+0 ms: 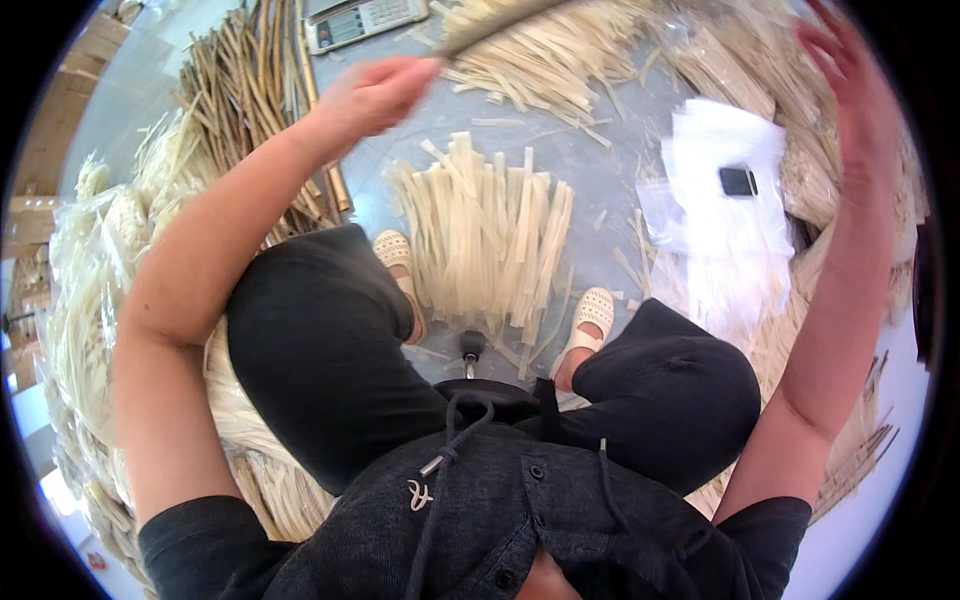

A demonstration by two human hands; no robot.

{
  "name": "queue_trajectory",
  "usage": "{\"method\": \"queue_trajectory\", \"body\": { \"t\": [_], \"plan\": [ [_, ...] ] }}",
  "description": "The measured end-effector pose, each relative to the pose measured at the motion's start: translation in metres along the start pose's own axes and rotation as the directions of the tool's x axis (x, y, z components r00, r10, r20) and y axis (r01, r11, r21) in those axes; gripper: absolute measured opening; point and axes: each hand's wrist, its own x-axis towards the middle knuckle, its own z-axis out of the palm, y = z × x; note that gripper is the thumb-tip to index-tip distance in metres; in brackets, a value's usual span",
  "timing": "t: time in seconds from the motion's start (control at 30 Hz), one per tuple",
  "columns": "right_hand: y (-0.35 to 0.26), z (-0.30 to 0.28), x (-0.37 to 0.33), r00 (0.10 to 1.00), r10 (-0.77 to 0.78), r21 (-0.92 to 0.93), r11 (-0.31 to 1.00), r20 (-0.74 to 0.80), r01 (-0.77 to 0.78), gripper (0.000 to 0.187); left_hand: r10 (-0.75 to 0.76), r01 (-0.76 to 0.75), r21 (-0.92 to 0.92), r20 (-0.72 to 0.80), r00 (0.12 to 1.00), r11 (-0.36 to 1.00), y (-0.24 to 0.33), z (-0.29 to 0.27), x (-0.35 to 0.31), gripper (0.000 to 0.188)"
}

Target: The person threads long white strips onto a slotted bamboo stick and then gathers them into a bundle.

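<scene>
My left hand point(385, 95) is closed in a fist at the upper left of centre. From it a long, thin greyish-brown stick point(500, 25) slants up to the right and leaves the picture at the top. My right hand point(845, 60) is raised at the upper right, blurred, its fingers apart and nothing visible in them. Between my feet a fanned pile of pale, flat strips point(485, 225) lies on the grey floor. Another heap of such strips point(545, 65) spreads beyond it, below the stick.
A bundle of brown sticks point(240, 110) lies at the left, beside a digital scale point(365, 25). White plastic bags point(715, 240) with a small black object point(738, 181) on them lie at the right. Bagged pale strips point(95, 300) line the left side. A black-knobbed lever point(471, 347) stands between my legs.
</scene>
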Motion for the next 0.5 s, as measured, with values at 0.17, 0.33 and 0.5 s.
{"method": "queue_trajectory", "body": {
  "t": [0.17,0.33,0.5],
  "plan": [
    [0.047,0.162,-0.056,0.852,0.343,-0.349,0.914,0.396,-0.206,0.046,-0.29,0.229,-0.178,-0.564,0.774,0.957,-0.132,-0.104,-0.077,0.046],
    [0.185,0.183,-0.164,0.471,0.8,-0.483,0.6,0.373,-0.638,0.032,-0.57,0.244,-0.516,-0.727,0.382,0.821,-0.249,-0.134,-0.1,0.05],
    [0.309,0.158,-0.303,0.165,0.986,-0.512,0.151,0.018,-0.846,0.031,-0.672,0.149,-0.656,-0.716,0.187,0.74,-0.333,-0.15,-0.104,0.053]
  ]
}}
